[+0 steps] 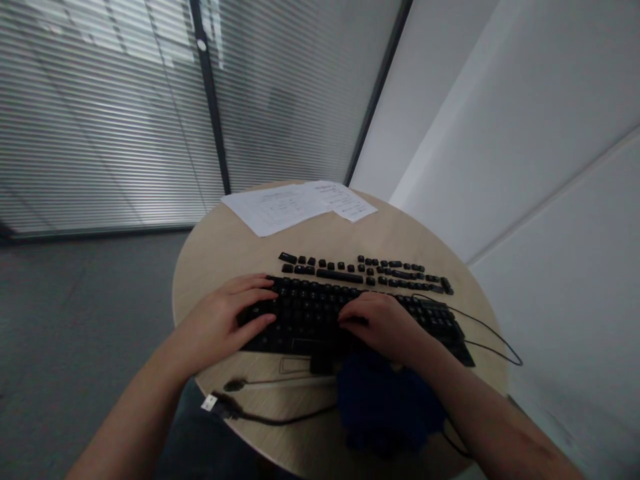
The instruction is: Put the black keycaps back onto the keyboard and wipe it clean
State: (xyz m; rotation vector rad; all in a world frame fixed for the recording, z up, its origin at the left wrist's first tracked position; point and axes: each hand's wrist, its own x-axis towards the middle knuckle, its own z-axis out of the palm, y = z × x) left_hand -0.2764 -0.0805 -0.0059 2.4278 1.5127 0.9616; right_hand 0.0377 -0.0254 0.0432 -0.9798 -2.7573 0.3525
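Blue cloth [387, 407] sits at five o'clock on the table [205, 253]. Left hand [227, 317], open, touches the keyboard [305, 313] at nine; loose keycaps [340, 276] line eleven to two; right hand [383, 323] bends mid-keyboard, grip impossible to tell.

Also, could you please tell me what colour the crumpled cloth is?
Dark blue; the head view shows it.

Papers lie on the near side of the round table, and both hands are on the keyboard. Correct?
No: the head view shows the papers on the far side of the table. The left hand and right hand are on the keyboard.
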